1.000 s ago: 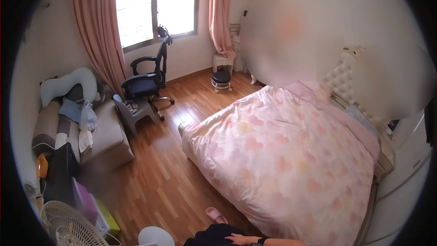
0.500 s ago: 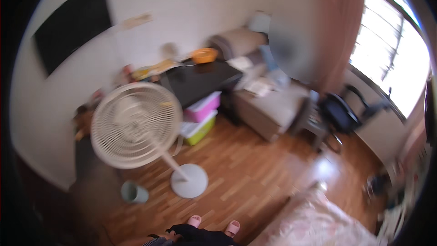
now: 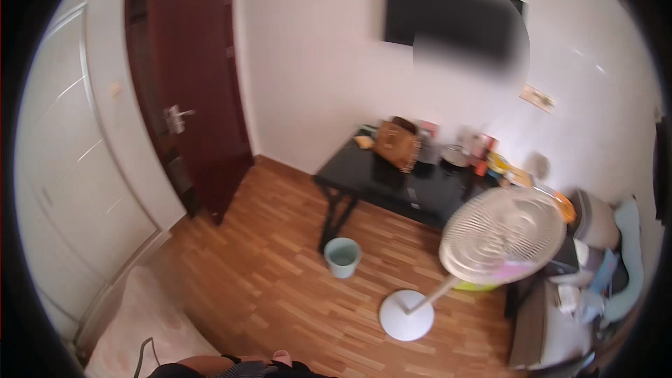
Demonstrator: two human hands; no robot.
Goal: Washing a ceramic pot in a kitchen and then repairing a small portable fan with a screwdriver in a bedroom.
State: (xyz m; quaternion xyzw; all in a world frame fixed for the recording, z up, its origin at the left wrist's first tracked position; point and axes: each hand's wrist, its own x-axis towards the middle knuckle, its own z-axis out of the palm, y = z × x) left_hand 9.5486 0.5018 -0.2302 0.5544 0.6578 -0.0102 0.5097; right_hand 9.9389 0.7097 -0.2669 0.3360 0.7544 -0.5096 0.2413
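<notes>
At the lower edge a strip of bare skin, which looks like my left forearm or hand (image 3: 203,362), lies against dark clothing and a striped grey piece of cloth (image 3: 245,369). Its fingers do not show, so I cannot see whether it holds anything. Just beside it rises a thin, dark curved loop (image 3: 145,351), perhaps a cord or handle. A pink slipper (image 3: 282,358) peeks out past the clothing. My right hand is out of the picture.
A white pedestal fan (image 3: 502,236) stands right of a pale green bin (image 3: 343,257). Behind them a black table (image 3: 371,180) carries a brown bag (image 3: 397,145) and clutter. A dark red door (image 3: 192,91) is ajar at left. Bedding (image 3: 140,315) lies lower left, a sofa (image 3: 553,329) at right.
My view has swung left: the fan and sofa have shifted right in the picture, the door has come into sight, and the window and office chair have left it.
</notes>
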